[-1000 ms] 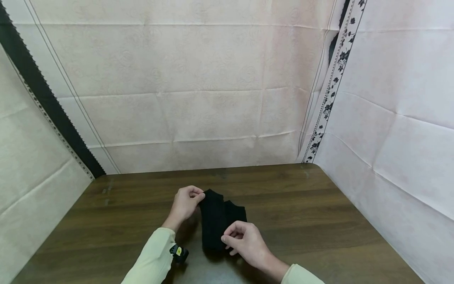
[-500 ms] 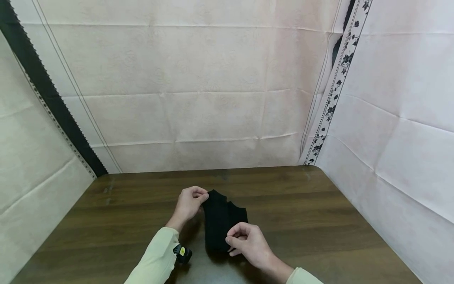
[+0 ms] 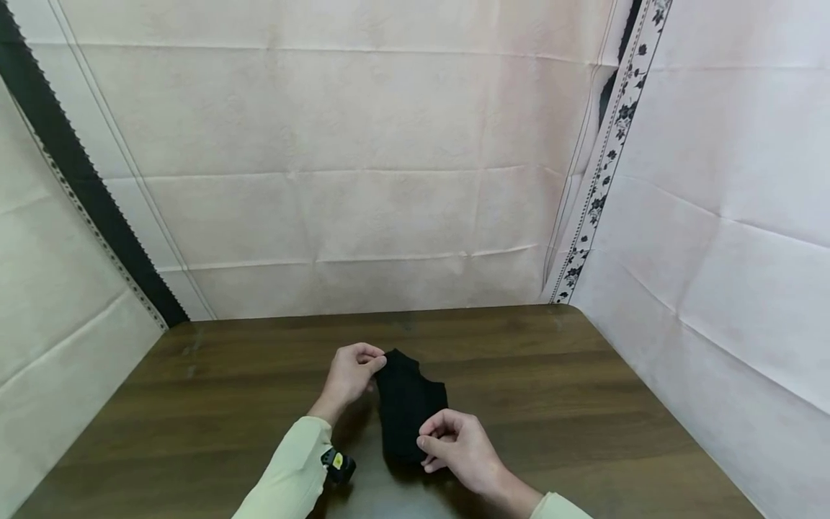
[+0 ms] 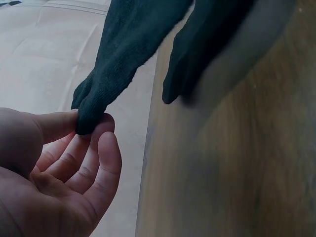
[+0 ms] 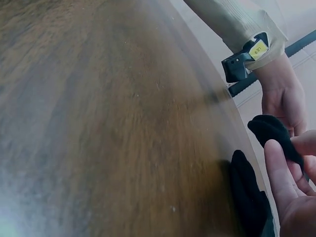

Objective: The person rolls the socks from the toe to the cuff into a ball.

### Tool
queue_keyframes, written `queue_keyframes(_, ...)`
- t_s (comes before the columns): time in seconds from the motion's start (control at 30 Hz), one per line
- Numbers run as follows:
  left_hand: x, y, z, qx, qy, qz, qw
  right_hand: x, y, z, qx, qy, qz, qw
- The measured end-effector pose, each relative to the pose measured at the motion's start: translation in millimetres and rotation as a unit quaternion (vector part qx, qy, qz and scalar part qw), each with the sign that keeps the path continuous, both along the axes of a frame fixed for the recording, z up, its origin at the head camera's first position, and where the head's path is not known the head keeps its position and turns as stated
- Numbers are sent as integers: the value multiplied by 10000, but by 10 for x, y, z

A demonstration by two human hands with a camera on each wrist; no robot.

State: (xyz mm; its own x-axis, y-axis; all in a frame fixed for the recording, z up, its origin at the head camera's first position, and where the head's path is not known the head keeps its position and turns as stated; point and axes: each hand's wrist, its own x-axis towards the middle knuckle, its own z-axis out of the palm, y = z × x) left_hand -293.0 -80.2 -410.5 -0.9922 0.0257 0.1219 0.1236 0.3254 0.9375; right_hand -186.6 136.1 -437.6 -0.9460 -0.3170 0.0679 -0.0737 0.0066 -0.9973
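Observation:
A black sock (image 3: 397, 414) of knitted cloth is stretched between the two hands over the wooden table. My left hand (image 3: 350, 371) pinches its far left corner between thumb and fingers; the left wrist view shows the sock's end (image 4: 116, 64) in that pinch. At the near end, my right hand (image 3: 457, 443) pinches the cloth, and the right wrist view has a sock end (image 5: 271, 129) between thumb and finger. A second black sock (image 3: 434, 393) lies partly behind the first, its lower part hidden by it and the right hand.
The brown wooden table (image 3: 259, 404) is bounded by pale cloth hangings (image 3: 382, 173) at the back and both sides. A small black device with a yellow label (image 3: 338, 463) is strapped to the left wrist.
Both hands have shifted slightly right with the held sock. It now overlaps more of the second sock, and the notch between their far ends has narrowed.

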Motion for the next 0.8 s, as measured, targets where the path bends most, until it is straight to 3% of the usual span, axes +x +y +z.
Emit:
queue_keyframes(0.5,-48,169,-54,43,13,-165,9999,37,126,-11,147,72,-182,9997)
queue_keyframes(0.8,-89,288,-28,90,-47,-212,9997,42,195,3,275,158,-204,9993)
